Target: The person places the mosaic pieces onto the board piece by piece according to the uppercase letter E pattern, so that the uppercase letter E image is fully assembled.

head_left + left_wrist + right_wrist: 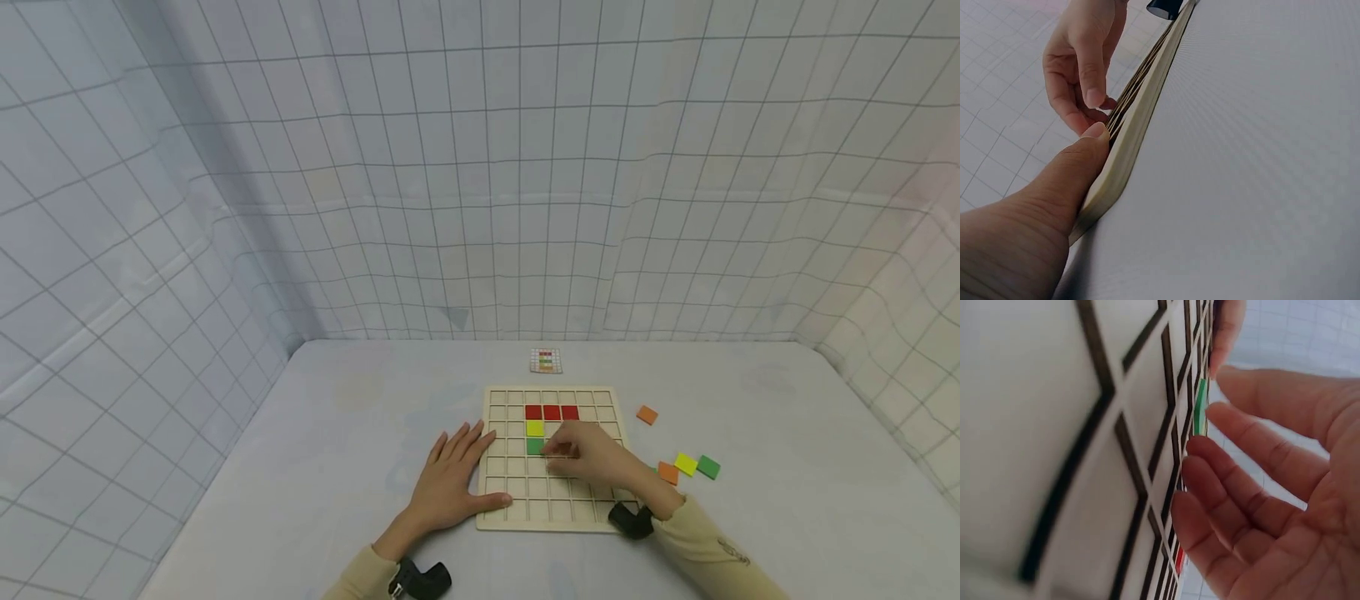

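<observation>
A pale wooden grid board (525, 512) lies on the table. My left hand (444, 487) rests spread along its left edge, and the thumb (1079, 165) lies over the rim in the left wrist view. Over the middle of the board is my right hand (592, 454), its fingertips right at a green square tile (535, 447). In the right wrist view that green tile (1199, 407) shows just beyond the loosely bent index finger and thumb, which stand apart. A yellow tile (535, 428) sits directly behind the green one. Behind that runs a row of three red tiles (552, 412).
Right of the board lie loose tiles: an orange one (647, 414), another orange one (667, 473), a yellow one (686, 464) and a green one (708, 467). A small card (545, 361) with a coloured grid lies behind the board. A gridded white curtain (480, 208) surrounds the table.
</observation>
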`<state>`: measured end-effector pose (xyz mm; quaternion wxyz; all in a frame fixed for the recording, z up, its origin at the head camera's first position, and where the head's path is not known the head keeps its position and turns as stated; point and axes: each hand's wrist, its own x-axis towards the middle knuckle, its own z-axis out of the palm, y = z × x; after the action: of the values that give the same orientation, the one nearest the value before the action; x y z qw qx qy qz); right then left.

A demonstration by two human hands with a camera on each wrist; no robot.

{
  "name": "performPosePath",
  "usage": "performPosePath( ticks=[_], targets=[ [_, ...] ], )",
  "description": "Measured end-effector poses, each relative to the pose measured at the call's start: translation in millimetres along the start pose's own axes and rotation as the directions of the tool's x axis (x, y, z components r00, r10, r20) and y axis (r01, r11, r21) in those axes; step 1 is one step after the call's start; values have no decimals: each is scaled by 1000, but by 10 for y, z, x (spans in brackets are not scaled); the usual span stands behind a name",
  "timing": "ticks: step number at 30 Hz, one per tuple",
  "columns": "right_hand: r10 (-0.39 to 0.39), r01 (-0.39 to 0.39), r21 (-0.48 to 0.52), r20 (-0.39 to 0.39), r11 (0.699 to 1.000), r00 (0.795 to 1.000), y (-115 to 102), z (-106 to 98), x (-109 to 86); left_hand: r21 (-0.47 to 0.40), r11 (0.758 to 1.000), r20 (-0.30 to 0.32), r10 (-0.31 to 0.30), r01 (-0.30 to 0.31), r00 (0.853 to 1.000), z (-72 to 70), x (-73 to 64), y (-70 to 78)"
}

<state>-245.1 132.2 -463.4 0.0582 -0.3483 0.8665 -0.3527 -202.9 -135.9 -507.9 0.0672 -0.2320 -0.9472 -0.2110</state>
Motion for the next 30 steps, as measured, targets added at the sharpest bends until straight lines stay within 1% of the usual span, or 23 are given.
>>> performPosePath(
  ticks=[4,6,9,12,15,17,19,26,30],
  targets=[
    [-54,55,41,-17,998,998,82,-101,-136,6,1000,4,-5,5,1000,7,3,5],
    [-51,53,36,-42,998,998,119,-175,-221,4,1000,2,-3,3,1000,3,3,8],
    [-12,14,28,-71,1000,997,192,-302,-353,-2,1000,-4,6,-6,1000,-4,-1,7],
    [50,-49,6,-76,999,996,253,-448,-483,-12,1000,-11,11,-12,1000,-10,-3,-1],
    [119,-121,-37,-62,992,991,300,-582,-582,-16,1000,-20,15,-15,1000,-11,-3,-9],
    [152,-156,-71,-53,985,987,328,-652,-635,-7,1000,-28,20,-20,999,-8,-3,-14],
    [173,-176,-80,-41,981,984,359,-699,-676,-1,1000,-29,20,-20,999,-9,-2,-17],
    [169,-168,-23,39,986,985,442,-751,-759,-3,1000,-15,10,-10,1000,-19,5,-7],
    [164,-165,2,56,986,985,471,-734,-770,-3,1000,-11,15,-15,1000,-4,12,-5]
  ],
)
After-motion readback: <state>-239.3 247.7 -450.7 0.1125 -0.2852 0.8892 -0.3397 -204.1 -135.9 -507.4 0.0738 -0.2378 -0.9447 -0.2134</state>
